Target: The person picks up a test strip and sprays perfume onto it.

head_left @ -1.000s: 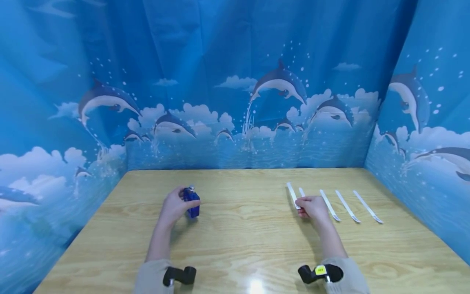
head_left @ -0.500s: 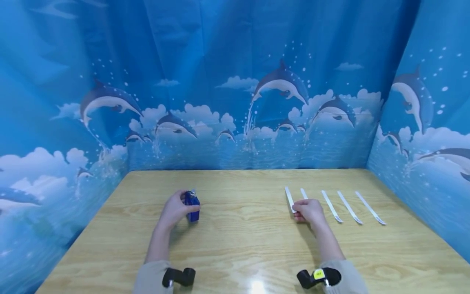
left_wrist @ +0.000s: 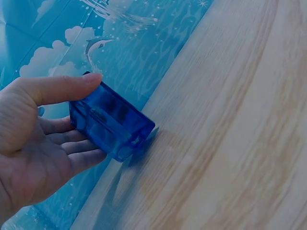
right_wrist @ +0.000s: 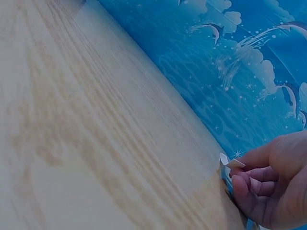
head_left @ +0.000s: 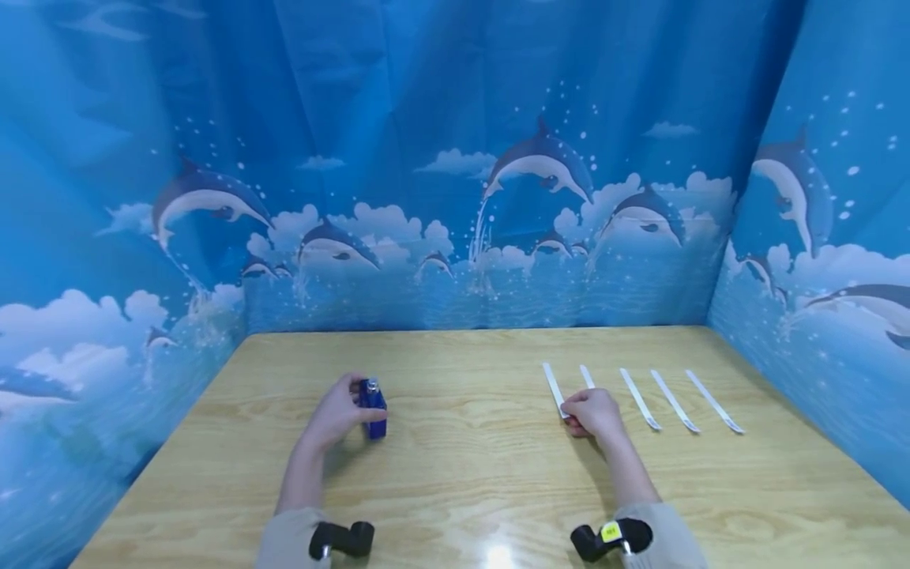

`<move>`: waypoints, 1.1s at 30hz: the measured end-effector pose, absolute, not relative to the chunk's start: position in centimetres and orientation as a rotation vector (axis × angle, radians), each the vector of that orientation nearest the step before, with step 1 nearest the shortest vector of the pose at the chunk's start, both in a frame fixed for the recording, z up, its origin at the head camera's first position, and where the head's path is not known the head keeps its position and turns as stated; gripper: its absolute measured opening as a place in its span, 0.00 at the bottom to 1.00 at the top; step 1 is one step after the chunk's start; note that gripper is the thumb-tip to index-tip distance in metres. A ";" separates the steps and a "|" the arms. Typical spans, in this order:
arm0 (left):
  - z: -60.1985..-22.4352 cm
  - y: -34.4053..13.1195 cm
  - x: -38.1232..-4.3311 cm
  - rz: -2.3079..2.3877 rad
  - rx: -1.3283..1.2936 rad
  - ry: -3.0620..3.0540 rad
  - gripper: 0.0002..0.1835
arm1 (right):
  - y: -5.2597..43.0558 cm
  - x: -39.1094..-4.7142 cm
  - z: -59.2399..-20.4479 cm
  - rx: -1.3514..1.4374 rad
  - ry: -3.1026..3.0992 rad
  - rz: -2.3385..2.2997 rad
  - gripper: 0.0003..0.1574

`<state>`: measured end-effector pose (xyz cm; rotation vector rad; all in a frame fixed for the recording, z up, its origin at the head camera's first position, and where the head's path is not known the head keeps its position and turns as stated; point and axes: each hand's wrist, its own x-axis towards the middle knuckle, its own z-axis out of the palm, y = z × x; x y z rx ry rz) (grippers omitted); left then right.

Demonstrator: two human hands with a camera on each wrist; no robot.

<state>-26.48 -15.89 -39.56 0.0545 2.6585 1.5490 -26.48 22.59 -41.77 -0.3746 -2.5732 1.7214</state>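
Observation:
My left hand point(head_left: 336, 416) grips a small blue glass bottle point(head_left: 376, 429) with a silver nozzle on top, near the left part of the table. In the left wrist view the thumb lies along one side of the blue bottle point(left_wrist: 112, 120), with the fingers on the other. Over to the right, my right hand point(head_left: 596, 413) pinches the near end of a white paper strip point(head_left: 554, 387) between thumb and index finger. The right wrist view shows that pinched strip end point(right_wrist: 235, 164). A second white strip point(head_left: 586, 374) lies just behind this hand, partly hidden.
Several more white strips lie in a slanted row on the right: one strip point(head_left: 640, 399), a middle strip point(head_left: 674, 401) and the outermost strip point(head_left: 714, 401). The wooden table point(head_left: 462, 442) is bordered by a blue dolphin-print curtain point(head_left: 441, 300) behind and at the sides.
The blue bottle in my left hand has shifted slightly nearer to me. My right hand has moved a little left and nearer with the pinched strip. The other strips have stayed put.

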 end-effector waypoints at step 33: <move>-39.2 -17.4 -25.7 1.564 0.170 2.515 0.47 | 22.3 -26.4 -41.5 -0.277 -2.804 1.324 0.05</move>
